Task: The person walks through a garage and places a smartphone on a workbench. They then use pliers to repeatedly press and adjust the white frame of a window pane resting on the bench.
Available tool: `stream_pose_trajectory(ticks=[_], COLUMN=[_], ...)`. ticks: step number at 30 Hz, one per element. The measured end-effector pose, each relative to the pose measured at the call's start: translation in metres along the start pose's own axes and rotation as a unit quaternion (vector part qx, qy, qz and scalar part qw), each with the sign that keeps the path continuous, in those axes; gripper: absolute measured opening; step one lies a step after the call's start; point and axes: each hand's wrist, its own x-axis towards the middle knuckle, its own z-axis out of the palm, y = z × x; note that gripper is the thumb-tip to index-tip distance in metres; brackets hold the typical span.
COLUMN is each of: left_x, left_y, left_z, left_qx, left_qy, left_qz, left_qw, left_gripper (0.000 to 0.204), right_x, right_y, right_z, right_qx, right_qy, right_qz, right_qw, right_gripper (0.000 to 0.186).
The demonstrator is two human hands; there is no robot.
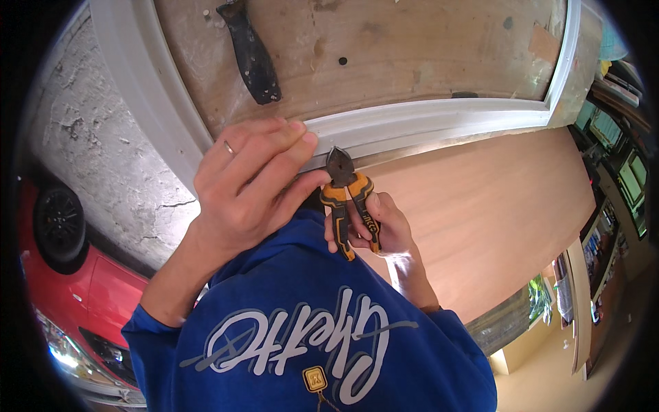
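My left hand point(247, 185), with a ring on one finger, grips the near rail of a white frame point(453, 117), its fingers bent over the upper side. My right hand point(388, 230) holds yellow-and-black pliers point(357, 202) upright, their dark jaws touching or close to that rail just right of my left fingertips; I cannot tell whether they bite on anything. Inside the frame, a black-handled tool point(255, 62) lies on the stained brown board point(419, 55).
A large plywood sheet point(473, 213) spreads below the frame on the right. To the left are cracked concrete point(103, 130) and a red car point(103, 288). Shelves with assorted items point(604, 240) line the far right.
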Motion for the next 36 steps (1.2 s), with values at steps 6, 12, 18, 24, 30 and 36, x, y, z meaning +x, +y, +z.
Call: stream_pose_trajectory(ticks=[6, 12, 18, 24, 30, 36], left_x=[0.0, 0.002, 0.002, 0.001, 0.0, 0.0], left_y=[0.0, 0.003, 0.004, 0.003, 0.003, 0.005], left_z=[0.0, -0.003, -0.003, -0.002, -0.002, -0.003], left_qx=[-0.001, -0.008, -0.014, -0.007, 0.002, 0.015], left_qy=[0.003, -0.018, -0.018, -0.016, -0.018, -0.02], left_qz=[0.001, -0.023, -0.034, -0.028, -0.019, -0.022], left_qw=[1.0, 1.0, 0.999, 0.999, 1.0, 0.999], left_gripper=[0.039, 0.04, 0.04, 0.039, 0.038, 0.041], right_x=[-0.002, -0.017, -0.015, -0.001, 0.013, 0.027], right_y=[-0.007, -0.024, -0.028, 0.002, 0.015, 0.02], right_z=[0.007, 0.04, 0.049, 0.021, 0.002, -0.023], right_qx=[0.006, 0.118, 0.115, 0.023, 0.003, -0.026], right_qy=[0.019, 0.08, 0.098, 0.024, -0.009, -0.07], right_qz=[0.017, 0.112, 0.131, 0.017, -0.034, -0.068], right_qw=[1.0, 0.983, 0.98, 0.999, 0.999, 0.995], right_gripper=[0.063, 0.064, 0.064, 0.07, 0.07, 0.067])
